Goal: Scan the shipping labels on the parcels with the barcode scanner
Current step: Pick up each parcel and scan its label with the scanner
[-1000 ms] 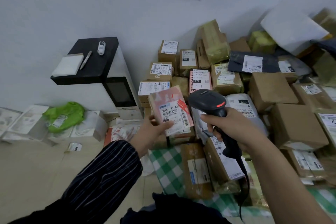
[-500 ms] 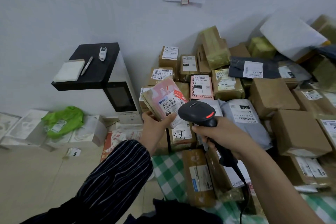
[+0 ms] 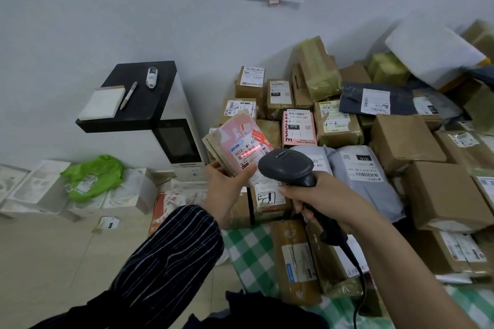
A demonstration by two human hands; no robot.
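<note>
Our left hand grips the pink parcel above the box pile; our right hand wraps the scanner handle just beside it. A red line now crosses the label, unlit earlier.

Floor: parcel pile, checked cloth, white boxes.

Both arms outstretched; left hand, right hand in firm grips
</note>
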